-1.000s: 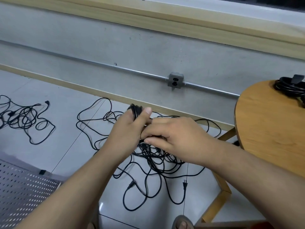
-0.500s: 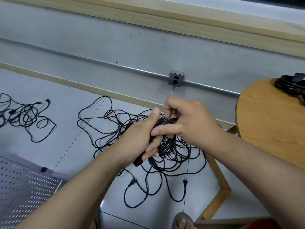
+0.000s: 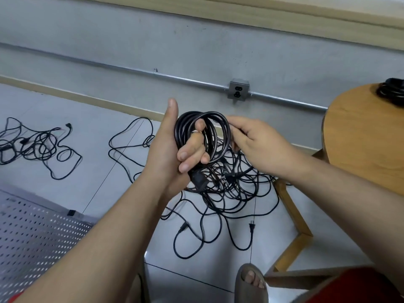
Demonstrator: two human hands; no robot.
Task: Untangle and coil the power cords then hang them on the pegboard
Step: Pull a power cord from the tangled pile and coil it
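Observation:
A black power cord is wound into a coil around the fingers of my left hand, whose thumb points up; the cord's black connector hangs below that palm. My right hand pinches the cord at the coil's right side. Beneath my hands a big tangle of black cords lies on the grey floor. A smaller tangle lies far left. The grey perforated pegboard lies flat at the lower left.
A round wooden table stands at the right with a coiled black cord on it; its wooden leg frame reaches the floor. A wall outlet sits on a metal conduit. My sandalled foot is at the bottom.
My hands rose and drew apart, exposing the coil on my left fingers. My right hand shifted from over the left hand to the coil's right side, laying on another loop.

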